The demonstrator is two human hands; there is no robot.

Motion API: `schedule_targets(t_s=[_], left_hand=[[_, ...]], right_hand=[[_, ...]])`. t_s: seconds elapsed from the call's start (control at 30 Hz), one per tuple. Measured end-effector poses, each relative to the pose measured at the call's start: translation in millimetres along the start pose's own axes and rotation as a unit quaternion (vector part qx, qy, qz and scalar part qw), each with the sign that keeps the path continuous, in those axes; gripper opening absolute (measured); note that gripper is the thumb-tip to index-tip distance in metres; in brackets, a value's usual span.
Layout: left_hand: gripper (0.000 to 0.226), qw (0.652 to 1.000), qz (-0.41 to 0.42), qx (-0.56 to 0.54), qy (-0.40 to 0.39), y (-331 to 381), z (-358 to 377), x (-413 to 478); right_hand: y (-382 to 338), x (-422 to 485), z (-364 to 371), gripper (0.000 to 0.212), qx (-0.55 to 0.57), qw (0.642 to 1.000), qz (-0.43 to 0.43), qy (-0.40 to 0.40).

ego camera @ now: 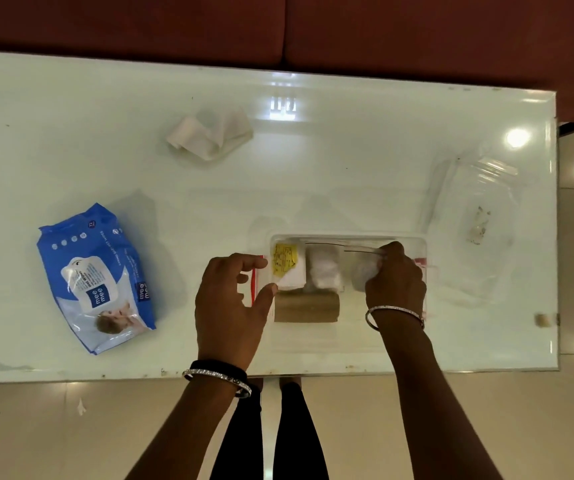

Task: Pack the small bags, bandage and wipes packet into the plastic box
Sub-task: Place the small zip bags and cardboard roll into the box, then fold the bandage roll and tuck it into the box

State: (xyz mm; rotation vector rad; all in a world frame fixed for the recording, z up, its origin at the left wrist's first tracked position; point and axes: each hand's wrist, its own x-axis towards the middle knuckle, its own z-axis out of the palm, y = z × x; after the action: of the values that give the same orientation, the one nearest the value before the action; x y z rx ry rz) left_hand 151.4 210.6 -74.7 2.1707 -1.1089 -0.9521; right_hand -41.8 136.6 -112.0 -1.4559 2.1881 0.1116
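White glossy worktop (313, 174), long side across the view. Clear plastic box (420, 244) at near edge, right of centre; its clear lid (479, 209) lies apart to the right. Blue wipes packet (95, 275) flat on worktop, well left of box, untouched. Loose white bandage (209, 136) crumpled at far side, outside box. Inside box: brown roll (306, 308), yellow-labelled sachet (285, 259), white padded item (325, 271). Right hand (394, 280) clenched on a small clear bag (361, 268) over box's right half. Left hand (231, 303) pinching a red-edged small bag (256, 282) at box's left rim, thumb and forefinger closed on it.
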Motion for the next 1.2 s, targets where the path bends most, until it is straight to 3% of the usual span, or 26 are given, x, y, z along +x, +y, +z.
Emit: schedule_targets(t_s=[0.3, 0.43, 0.53, 0.67, 0.87, 1.03, 1.2], left_hand=[[0.012, 0.992, -0.055, -0.096, 0.056, -19.0, -15.6, 26.5], [0.009, 0.984, -0.075, -0.124, 0.101, -30.4, -34.3, 64.1], [0.010, 0.975, -0.122, -0.147, 0.113, -40.5, -47.5, 109.0], [0.025, 0.978, -0.137, -0.086, 0.130, -45.5, -56.2, 172.2], [0.054, 0.992, -0.100, 0.001, 0.076, -41.3, -47.6, 232.9], [0.042, 0.991, -0.058, 0.076, 0.098, -41.0, -42.0, 246.1], [0.034, 0.991, -0.039, 0.067, 0.110, -39.6, -43.7, 238.6]], right_hand=[[-10.3, -8.0, -5.8, 0.036, -0.035, 0.998, 0.047, 0.034], [-15.5, -25.3, -27.4, 0.017, -0.015, 0.995, -0.028, 0.096], [-31.2, -31.0, -37.8, 0.008, 0.063, 0.985, -0.133, 0.085], [-59.8, -28.3, -33.4, 0.005, 0.150, 0.965, -0.211, 0.029], [-109.8, -13.7, -15.5, 0.007, 0.218, 0.938, -0.270, -0.006], [-137.0, -3.1, -4.0, 0.010, 0.231, 0.934, -0.269, -0.040], [-145.7, 9.4, -1.1, 0.011, 0.211, 0.938, -0.269, -0.052]])
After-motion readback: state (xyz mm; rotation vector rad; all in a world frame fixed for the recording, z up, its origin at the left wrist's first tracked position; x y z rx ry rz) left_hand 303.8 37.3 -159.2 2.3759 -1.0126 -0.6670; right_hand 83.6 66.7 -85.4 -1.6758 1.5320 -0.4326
